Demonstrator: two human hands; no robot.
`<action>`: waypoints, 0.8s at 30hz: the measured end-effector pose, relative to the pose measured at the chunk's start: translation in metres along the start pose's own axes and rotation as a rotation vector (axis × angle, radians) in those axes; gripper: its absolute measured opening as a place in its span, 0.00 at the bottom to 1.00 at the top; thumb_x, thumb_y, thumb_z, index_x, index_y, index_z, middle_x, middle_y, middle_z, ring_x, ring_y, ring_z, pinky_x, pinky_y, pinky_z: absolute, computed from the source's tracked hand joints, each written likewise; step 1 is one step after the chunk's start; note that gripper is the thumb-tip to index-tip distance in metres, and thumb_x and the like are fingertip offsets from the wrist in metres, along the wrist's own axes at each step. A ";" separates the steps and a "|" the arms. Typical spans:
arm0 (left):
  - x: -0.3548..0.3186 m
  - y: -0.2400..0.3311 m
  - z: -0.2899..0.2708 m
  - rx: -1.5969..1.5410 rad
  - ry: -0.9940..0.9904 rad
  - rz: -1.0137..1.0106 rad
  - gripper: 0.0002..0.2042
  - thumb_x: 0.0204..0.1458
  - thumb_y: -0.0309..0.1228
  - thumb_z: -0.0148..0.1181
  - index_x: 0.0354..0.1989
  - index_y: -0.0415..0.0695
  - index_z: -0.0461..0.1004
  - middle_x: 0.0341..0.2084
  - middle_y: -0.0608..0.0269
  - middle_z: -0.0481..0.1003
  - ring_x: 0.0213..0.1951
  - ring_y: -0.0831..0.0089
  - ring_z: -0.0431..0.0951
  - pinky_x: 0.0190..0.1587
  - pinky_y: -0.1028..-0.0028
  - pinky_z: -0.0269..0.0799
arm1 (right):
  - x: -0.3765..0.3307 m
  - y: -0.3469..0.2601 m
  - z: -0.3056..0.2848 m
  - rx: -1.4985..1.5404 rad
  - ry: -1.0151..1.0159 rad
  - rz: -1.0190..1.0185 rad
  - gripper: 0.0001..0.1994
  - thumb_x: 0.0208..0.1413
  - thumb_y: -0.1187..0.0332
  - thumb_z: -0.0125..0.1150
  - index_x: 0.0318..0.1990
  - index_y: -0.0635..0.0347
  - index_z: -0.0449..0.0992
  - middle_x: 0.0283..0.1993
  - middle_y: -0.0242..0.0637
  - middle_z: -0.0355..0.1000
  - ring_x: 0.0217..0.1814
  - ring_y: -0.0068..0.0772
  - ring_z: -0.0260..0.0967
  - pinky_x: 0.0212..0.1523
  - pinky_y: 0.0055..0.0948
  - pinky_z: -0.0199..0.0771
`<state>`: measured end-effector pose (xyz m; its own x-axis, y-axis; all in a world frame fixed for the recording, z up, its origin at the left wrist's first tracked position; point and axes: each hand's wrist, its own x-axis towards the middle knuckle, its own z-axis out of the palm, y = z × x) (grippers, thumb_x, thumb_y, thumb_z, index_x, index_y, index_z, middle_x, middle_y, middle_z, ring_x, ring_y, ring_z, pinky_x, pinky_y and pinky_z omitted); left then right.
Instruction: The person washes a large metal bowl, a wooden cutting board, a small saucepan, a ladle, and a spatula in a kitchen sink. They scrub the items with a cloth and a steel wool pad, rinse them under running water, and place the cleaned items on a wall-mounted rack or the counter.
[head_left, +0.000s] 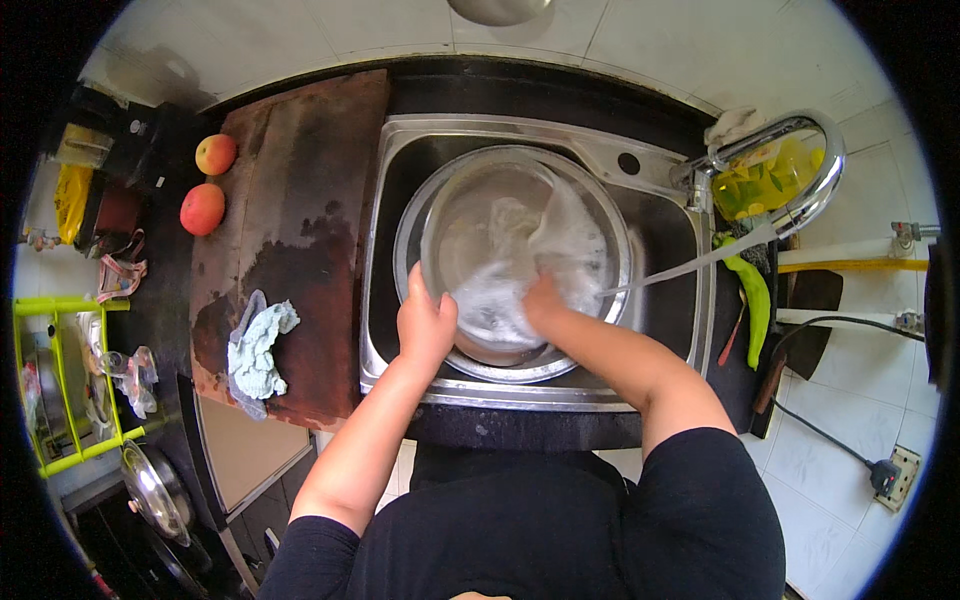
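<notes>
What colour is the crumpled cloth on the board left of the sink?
Pale blue-white cloth, seen in the head view.

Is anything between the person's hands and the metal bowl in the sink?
Nothing visible. The left hand already grips the rim of the metal bowl, which sits inside a larger basin in the sink. The right hand is inside the bowl, in foamy water, with the tap's water stream landing beside it.

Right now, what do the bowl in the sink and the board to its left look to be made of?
The bowl looks like stainless steel: thin rim, shiny grey sheen, matching the sink. The board looks like wood, reddish-brown and matte, with dark wet patches and worn edges; stone can't be ruled out.
</notes>
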<state>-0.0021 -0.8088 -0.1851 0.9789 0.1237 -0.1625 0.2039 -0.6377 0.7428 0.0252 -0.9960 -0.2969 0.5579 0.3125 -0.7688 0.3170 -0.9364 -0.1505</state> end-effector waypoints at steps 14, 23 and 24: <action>0.022 -0.050 0.003 -0.184 0.170 0.115 0.20 0.53 0.31 0.49 0.52 0.33 0.60 0.42 0.43 0.70 0.45 0.54 0.71 0.48 0.66 0.65 | -0.023 0.010 0.031 0.210 0.289 -0.553 0.21 0.55 0.54 0.46 0.53 0.51 0.66 0.57 0.51 0.58 0.60 0.43 0.56 0.58 0.38 0.55; 0.006 -0.024 0.014 0.167 -0.008 -0.051 0.31 0.48 0.23 0.48 0.58 0.28 0.40 0.50 0.29 0.58 0.53 0.44 0.62 0.55 0.61 0.57 | 0.072 0.043 0.035 0.281 0.898 0.144 0.17 0.48 0.64 0.51 0.45 0.59 0.70 0.50 0.51 0.65 0.52 0.47 0.63 0.51 0.41 0.62; 0.004 -0.032 0.015 0.188 -0.021 -0.028 0.33 0.48 0.24 0.49 0.59 0.27 0.37 0.52 0.29 0.56 0.53 0.43 0.60 0.56 0.61 0.57 | 0.066 0.019 0.010 0.307 0.944 0.195 0.18 0.47 0.64 0.51 0.46 0.61 0.69 0.49 0.54 0.66 0.50 0.47 0.65 0.50 0.41 0.63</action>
<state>-0.0053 -0.7995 -0.2188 0.9721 0.1287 -0.1962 0.2232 -0.7652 0.6039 0.0603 -0.9952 -0.3572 0.9997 0.0233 -0.0114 0.0182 -0.9436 -0.3305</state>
